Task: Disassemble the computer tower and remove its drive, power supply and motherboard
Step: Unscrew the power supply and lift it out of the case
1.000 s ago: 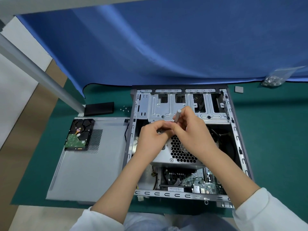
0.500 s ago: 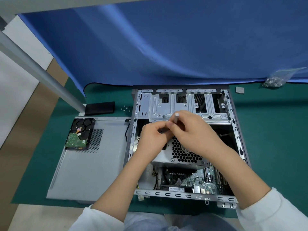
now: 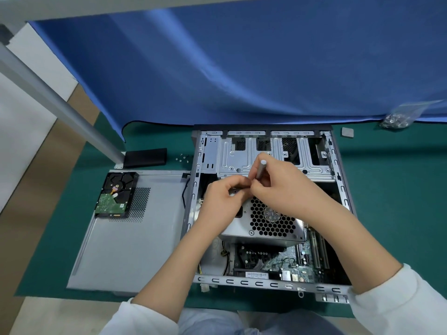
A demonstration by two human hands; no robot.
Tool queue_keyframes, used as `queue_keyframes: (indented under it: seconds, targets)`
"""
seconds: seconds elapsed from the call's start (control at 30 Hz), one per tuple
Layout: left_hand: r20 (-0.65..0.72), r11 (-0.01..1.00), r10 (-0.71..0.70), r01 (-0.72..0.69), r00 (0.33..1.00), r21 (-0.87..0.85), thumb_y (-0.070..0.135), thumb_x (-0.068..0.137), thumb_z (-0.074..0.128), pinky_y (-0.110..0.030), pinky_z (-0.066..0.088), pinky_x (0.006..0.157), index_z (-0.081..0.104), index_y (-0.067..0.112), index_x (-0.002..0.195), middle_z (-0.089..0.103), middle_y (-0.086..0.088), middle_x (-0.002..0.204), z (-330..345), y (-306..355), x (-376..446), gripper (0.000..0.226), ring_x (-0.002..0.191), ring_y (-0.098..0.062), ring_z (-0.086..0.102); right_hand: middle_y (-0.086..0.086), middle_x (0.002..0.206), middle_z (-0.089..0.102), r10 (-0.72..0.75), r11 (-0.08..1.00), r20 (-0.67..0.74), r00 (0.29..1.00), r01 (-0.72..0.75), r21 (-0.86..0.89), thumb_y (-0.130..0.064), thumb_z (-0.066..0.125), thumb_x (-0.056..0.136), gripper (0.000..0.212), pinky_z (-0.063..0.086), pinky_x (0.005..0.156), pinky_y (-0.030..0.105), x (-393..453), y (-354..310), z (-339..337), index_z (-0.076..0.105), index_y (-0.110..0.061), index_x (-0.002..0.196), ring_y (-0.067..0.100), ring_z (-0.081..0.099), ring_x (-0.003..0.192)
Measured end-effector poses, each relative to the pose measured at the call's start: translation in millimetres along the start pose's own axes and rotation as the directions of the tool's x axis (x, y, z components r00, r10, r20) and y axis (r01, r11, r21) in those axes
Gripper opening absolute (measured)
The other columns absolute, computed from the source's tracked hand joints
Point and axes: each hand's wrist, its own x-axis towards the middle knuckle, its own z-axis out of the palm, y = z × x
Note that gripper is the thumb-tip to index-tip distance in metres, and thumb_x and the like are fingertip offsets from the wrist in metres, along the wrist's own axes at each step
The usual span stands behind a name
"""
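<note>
Green mat (image 3: 387, 213) margins flank tower (image 3: 338, 189); right hand (image 3: 287, 189) fingers grip screwdriver (image 3: 261, 169), left's (image 3: 222, 197) unclear.

Bright, even overhead light w/ soft shadows, sharp center, wide-angle bending at edges.

Repair bench — green mat (image 3: 399, 213), opened tower (image 3: 338, 189).

One opened computer tower (image 3: 263, 209), one power supply (image 3: 266, 226), one motherboard (image 3: 290, 264), one hard drive (image 3: 116, 194), one side panel (image 3: 125, 243), one screwdriver (image 3: 261, 169), one screw bag (image 3: 399, 117), two hands: left (image 3: 222, 201), right (image 3: 285, 189)
</note>
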Motion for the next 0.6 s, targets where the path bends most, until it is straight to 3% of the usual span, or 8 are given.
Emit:
queue_keyframes:
  seconds: [0.07,0.17,0.3,0.47,0.53,0.6]
  targets:
    - [-0.024,1.0,0.003,-0.003,1.0,0.004,0.006,0.08,0.069,-0.023,0.053,0.062,0.069,0.044,0.072,0.07,0.013,0.075,2.2,-0.8,0.1,0.038,0.068,-0.008,0.063,-0.008,0.062,0.056,0.009,1.0,-0.028,1.0,-0.009,-0.024,-0.042,0.057,0.086,0.019,0.04,0.051,0.028,0.1,-1.2,-0.3,0.052,-0.026,0.078,0.007,0.051,0.055]
    - [-0.031,1.0,0.02,-0.02,0.999,-0.004,0.011,0.078,0.073,-0.011,0.049,0.067,0.067,0.048,0.077,0.07,0.018,0.078,4.1,0.3,-1.8,0.037,0.075,0.002,0.064,-0.008,0.06,0.054,0.003,0.994,-0.066,0.998,-0.01,-0.112,-0.057,0.048,0.089,0.034,0.033,0.049,0.028,1.1,-3.3,-1.1,0.051,-0.026,0.076,0.007,0.047,0.053]
    - [0.033,0.998,0.065,-0.066,0.997,0.008,0.015,0.081,0.069,-0.008,0.047,0.071,0.064,0.052,0.087,0.069,0.022,0.085,1.4,3.9,-3.7,0.038,0.082,0.004,0.063,-0.013,0.072,0.057,0.041,0.985,-0.022,0.999,-0.045,-0.166,-0.043,0.049,0.091,0.012,0.035,0.052,0.027,4.2,-5.3,-2.5,0.047,-0.031,0.088,0.004,0.051,0.063]
    - [0.015,0.999,0.023,-0.023,1.0,0.033,0.023,0.08,0.069,-0.032,0.052,0.067,0.067,0.049,0.079,0.07,0.014,0.08,1.8,3.2,-3.3,0.026,0.075,-0.023,0.063,-0.013,0.08,0.059,0.059,0.992,0.034,0.998,-0.055,-0.109,-0.033,0.056,0.089,0.009,0.04,0.056,0.028,6.7,-7.4,-5.5,0.048,-0.03,0.086,0.004,0.053,0.067]
    - [-0.034,0.999,0.022,-0.021,0.999,0.037,0.021,0.077,0.072,-0.025,0.05,0.061,0.067,0.049,0.074,0.069,0.015,0.075,3.3,2.8,-2.3,0.029,0.068,-0.016,0.062,-0.013,0.078,0.058,0.056,0.99,0.029,0.998,-0.052,-0.133,-0.038,0.057,0.088,0.012,0.038,0.056,0.029,6.6,-8.7,-5.6,0.05,-0.03,0.083,0.006,0.053,0.068]
    - [-0.046,0.999,0.026,-0.024,0.999,0.037,0.017,0.077,0.074,-0.011,0.046,0.059,0.066,0.051,0.071,0.068,0.021,0.072,4.1,2.7,-1.8,0.035,0.065,0.0,0.061,-0.011,0.073,0.058,0.064,0.985,-0.016,0.998,-0.066,-0.159,-0.052,0.052,0.089,0.026,0.036,0.056,0.03,5.9,-10.7,-4.0,0.05,-0.028,0.079,0.01,0.054,0.067]
